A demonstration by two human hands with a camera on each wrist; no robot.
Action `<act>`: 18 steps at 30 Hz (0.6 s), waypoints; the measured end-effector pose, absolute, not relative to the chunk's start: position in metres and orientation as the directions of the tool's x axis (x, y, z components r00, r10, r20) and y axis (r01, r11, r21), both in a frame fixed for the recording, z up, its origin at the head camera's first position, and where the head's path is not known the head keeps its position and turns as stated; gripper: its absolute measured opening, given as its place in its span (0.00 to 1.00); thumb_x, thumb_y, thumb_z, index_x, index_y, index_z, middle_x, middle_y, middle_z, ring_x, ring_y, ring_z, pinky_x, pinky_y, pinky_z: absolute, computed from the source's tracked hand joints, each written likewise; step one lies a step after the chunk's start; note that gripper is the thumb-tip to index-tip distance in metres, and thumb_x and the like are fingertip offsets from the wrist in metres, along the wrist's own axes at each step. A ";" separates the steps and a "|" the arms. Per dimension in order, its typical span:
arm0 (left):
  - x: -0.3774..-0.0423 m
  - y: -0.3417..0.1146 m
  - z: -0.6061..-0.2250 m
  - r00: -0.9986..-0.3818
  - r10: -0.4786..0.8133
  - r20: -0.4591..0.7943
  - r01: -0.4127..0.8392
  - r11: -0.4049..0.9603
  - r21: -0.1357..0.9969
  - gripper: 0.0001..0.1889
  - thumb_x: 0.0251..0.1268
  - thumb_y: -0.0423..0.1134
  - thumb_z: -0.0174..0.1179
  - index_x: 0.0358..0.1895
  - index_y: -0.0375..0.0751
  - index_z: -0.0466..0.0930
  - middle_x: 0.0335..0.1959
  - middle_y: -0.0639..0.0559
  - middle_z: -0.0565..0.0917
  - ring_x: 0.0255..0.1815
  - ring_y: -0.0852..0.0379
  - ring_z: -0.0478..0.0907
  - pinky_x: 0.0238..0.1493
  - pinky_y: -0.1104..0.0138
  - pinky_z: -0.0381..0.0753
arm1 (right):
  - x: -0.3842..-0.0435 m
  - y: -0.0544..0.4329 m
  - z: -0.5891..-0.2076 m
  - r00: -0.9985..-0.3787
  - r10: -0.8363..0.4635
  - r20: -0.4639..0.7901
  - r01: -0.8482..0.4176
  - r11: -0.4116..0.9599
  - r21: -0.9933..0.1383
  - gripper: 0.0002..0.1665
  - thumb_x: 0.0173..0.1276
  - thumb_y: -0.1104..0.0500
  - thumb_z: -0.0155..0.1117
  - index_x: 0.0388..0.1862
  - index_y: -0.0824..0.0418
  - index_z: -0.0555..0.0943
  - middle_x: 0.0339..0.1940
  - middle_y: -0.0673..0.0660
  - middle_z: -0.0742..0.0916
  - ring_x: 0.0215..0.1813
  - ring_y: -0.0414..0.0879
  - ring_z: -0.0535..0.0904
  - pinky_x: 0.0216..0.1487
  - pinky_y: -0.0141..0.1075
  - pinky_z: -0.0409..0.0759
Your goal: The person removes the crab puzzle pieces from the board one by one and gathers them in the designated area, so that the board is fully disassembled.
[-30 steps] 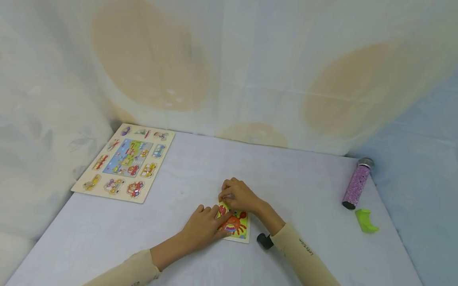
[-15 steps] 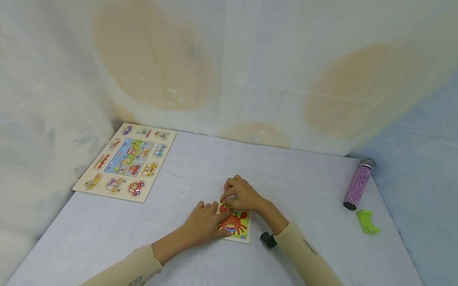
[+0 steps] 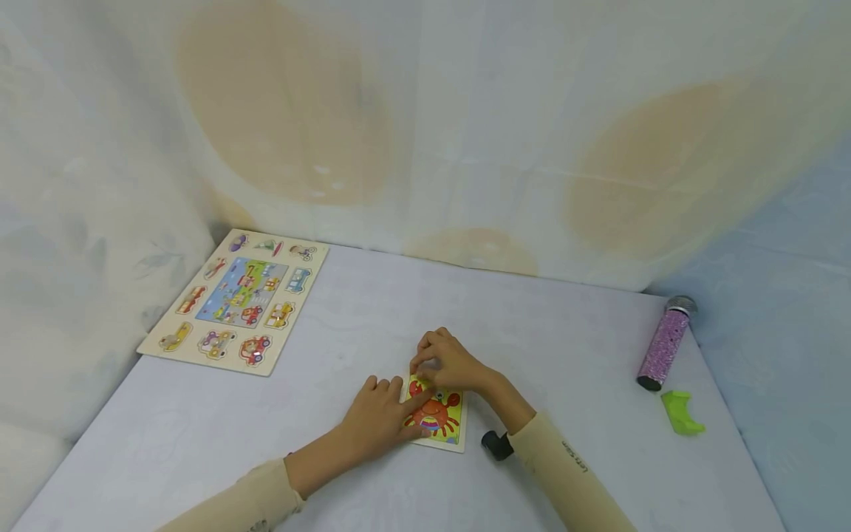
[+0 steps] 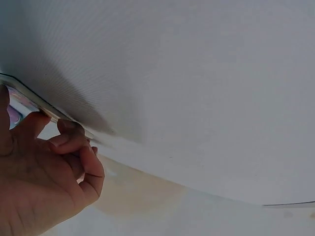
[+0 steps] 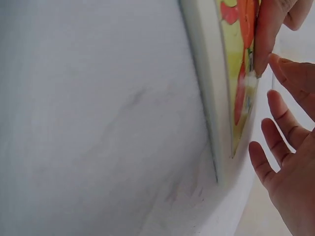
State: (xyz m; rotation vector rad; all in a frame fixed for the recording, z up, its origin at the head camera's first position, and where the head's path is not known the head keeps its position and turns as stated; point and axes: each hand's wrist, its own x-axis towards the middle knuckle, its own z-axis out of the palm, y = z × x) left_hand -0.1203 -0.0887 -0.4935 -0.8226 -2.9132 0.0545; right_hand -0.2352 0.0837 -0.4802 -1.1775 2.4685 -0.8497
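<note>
A small crab jigsaw puzzle with a red crab on yellow lies flat on the white table in the head view. My left hand lies across its left side, the index finger stretched over the picture and the thumb near the lower edge. My right hand bends over the top edge, thumb and index tip close together at the upper left corner. Whether they pinch a piece is hidden. In the right wrist view, the other fingers of my right hand are loosely spread beside the puzzle. The left wrist view shows my left hand at the puzzle's edge.
A wooden vehicle peg puzzle lies at the back left. On the right are a purple glitter microphone and a green curved piece. A small black object sits beside the right forearm. Cloth hangs behind the table.
Both hands stay at the crab puzzle with almost the same hold. The right forearm has shifted slightly to the right, and the camera view has moved a little.
</note>
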 end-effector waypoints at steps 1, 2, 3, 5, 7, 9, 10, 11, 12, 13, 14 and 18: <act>-0.120 -0.088 -0.493 -0.846 0.523 0.102 0.518 0.852 -0.073 0.33 0.64 0.72 0.50 0.69 0.64 0.73 0.32 0.50 0.73 0.29 0.55 0.69 0.40 0.61 0.64 | -0.235 0.084 -0.480 -0.632 -0.775 0.001 -0.603 0.491 -0.628 0.06 0.62 0.63 0.67 0.36 0.55 0.89 0.43 0.50 0.79 0.53 0.46 0.67 0.59 0.47 0.67; -0.120 -0.088 -0.493 -0.846 0.523 0.103 0.517 0.852 -0.077 0.33 0.64 0.72 0.50 0.69 0.64 0.73 0.32 0.50 0.73 0.29 0.55 0.68 0.40 0.62 0.64 | -0.236 0.084 -0.480 -0.633 -0.774 0.001 -0.595 0.485 -0.641 0.06 0.62 0.63 0.67 0.35 0.56 0.89 0.43 0.50 0.79 0.53 0.47 0.67 0.59 0.47 0.66; -0.120 -0.088 -0.493 -0.845 0.524 0.106 0.518 0.851 -0.083 0.33 0.64 0.72 0.50 0.68 0.64 0.74 0.32 0.50 0.73 0.29 0.55 0.68 0.40 0.62 0.64 | -0.236 0.084 -0.480 -0.635 -0.772 -0.001 -0.586 0.482 -0.651 0.05 0.62 0.63 0.68 0.35 0.56 0.89 0.43 0.50 0.79 0.54 0.47 0.66 0.59 0.48 0.66; -0.120 -0.087 -0.493 -0.842 0.528 0.109 0.521 0.849 -0.087 0.32 0.65 0.71 0.50 0.68 0.63 0.74 0.32 0.51 0.73 0.29 0.55 0.67 0.41 0.62 0.64 | -0.235 0.084 -0.479 -0.638 -0.770 -0.005 -0.573 0.480 -0.664 0.04 0.62 0.63 0.68 0.34 0.56 0.88 0.43 0.50 0.79 0.54 0.48 0.66 0.60 0.49 0.66; -0.120 -0.087 -0.493 -0.838 0.533 0.117 0.524 0.846 -0.101 0.32 0.65 0.71 0.49 0.68 0.62 0.75 0.32 0.51 0.73 0.29 0.55 0.67 0.41 0.62 0.64 | -0.235 0.084 -0.479 -0.646 -0.763 -0.009 -0.568 0.489 -0.662 0.03 0.61 0.62 0.69 0.34 0.56 0.88 0.43 0.50 0.79 0.54 0.48 0.66 0.60 0.49 0.66; -0.119 -0.087 -0.493 -0.833 0.538 0.127 0.525 0.842 -0.123 0.32 0.65 0.71 0.49 0.68 0.63 0.75 0.31 0.51 0.72 0.28 0.55 0.67 0.41 0.62 0.64 | -0.234 0.084 -0.478 -0.656 -0.754 -0.014 -0.570 0.507 -0.646 0.02 0.62 0.61 0.70 0.33 0.56 0.88 0.43 0.51 0.79 0.54 0.48 0.67 0.59 0.49 0.65; -0.119 -0.087 -0.494 -0.832 0.540 0.129 0.525 0.840 -0.136 0.32 0.65 0.71 0.49 0.68 0.63 0.74 0.31 0.51 0.72 0.28 0.55 0.66 0.40 0.62 0.64 | -0.234 0.084 -0.477 -0.660 -0.751 -0.017 -0.571 0.517 -0.638 0.02 0.61 0.60 0.71 0.33 0.56 0.88 0.43 0.51 0.79 0.53 0.48 0.67 0.59 0.49 0.65; -0.118 -0.087 -0.494 -0.831 0.541 0.131 0.524 0.839 -0.148 0.32 0.65 0.71 0.49 0.68 0.63 0.74 0.30 0.51 0.71 0.28 0.55 0.66 0.40 0.63 0.64 | -0.233 0.085 -0.477 -0.664 -0.747 -0.020 -0.573 0.526 -0.629 0.02 0.61 0.60 0.71 0.32 0.56 0.88 0.43 0.51 0.79 0.53 0.48 0.67 0.59 0.49 0.65; -0.118 -0.087 -0.495 -0.831 0.541 0.130 0.521 0.839 -0.157 0.32 0.65 0.71 0.49 0.68 0.64 0.74 0.30 0.51 0.71 0.27 0.55 0.66 0.40 0.63 0.63 | -0.233 0.085 -0.477 -0.668 -0.744 -0.022 -0.574 0.534 -0.620 0.02 0.61 0.59 0.71 0.31 0.56 0.88 0.42 0.51 0.79 0.53 0.48 0.67 0.59 0.49 0.65; -0.117 -0.087 -0.495 -0.832 0.540 0.130 0.519 0.839 -0.165 0.32 0.65 0.71 0.49 0.69 0.65 0.73 0.30 0.51 0.71 0.27 0.55 0.65 0.39 0.63 0.63 | -0.233 0.085 -0.477 -0.669 -0.743 -0.023 -0.578 0.539 -0.613 0.02 0.61 0.59 0.72 0.31 0.57 0.88 0.42 0.51 0.79 0.53 0.48 0.67 0.59 0.49 0.65; -0.117 -0.087 -0.495 -0.833 0.538 0.128 0.516 0.840 -0.170 0.32 0.65 0.71 0.49 0.69 0.65 0.73 0.29 0.52 0.70 0.27 0.55 0.65 0.39 0.63 0.62 | -0.233 0.085 -0.476 -0.671 -0.741 -0.028 -0.575 0.543 -0.612 0.03 0.61 0.59 0.72 0.30 0.57 0.88 0.42 0.51 0.79 0.53 0.48 0.67 0.59 0.50 0.65; -0.117 -0.087 -0.495 -0.836 0.534 0.124 0.513 0.842 -0.170 0.32 0.65 0.70 0.50 0.70 0.66 0.72 0.29 0.51 0.70 0.27 0.55 0.65 0.39 0.63 0.62 | -0.233 0.086 -0.476 -0.675 -0.736 -0.046 -0.559 0.552 -0.619 0.03 0.61 0.60 0.73 0.29 0.58 0.88 0.41 0.51 0.78 0.55 0.50 0.66 0.61 0.51 0.64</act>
